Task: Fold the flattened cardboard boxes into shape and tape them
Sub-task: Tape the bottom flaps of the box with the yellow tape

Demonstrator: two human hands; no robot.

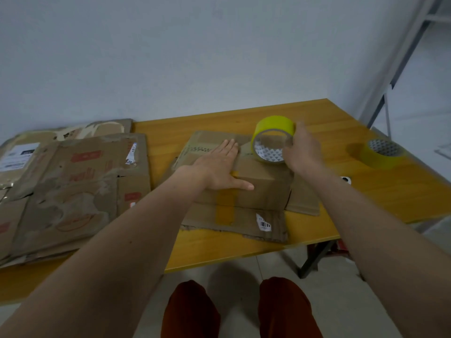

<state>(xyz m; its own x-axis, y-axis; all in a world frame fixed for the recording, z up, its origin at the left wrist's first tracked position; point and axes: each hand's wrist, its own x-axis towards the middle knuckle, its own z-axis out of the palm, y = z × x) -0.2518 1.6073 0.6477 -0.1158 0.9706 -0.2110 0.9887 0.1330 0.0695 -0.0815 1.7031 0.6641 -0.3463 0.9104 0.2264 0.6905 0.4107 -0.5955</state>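
From the head camera, a yellow wooden counter (317,132) stands against a pale wall. A brown cardboard box (258,184) sits in the middle of the counter, partly folded up, with its flaps lying flat around it. A strip of yellow tape (225,208) runs down the near side of the box.

The left hand (219,167) lies flat on top of the box. Its fingers are straight and it presses down, gripping nothing.

The right hand (301,148) grips a roll of yellow tape (272,140) and holds it up on its edge at the far side of the box top. The hand looks a bit blurry.

A second roll of tape (380,153) lies flat on the counter, well off to the right. A pile of flat cardboard boxes (73,181) lies on the left.
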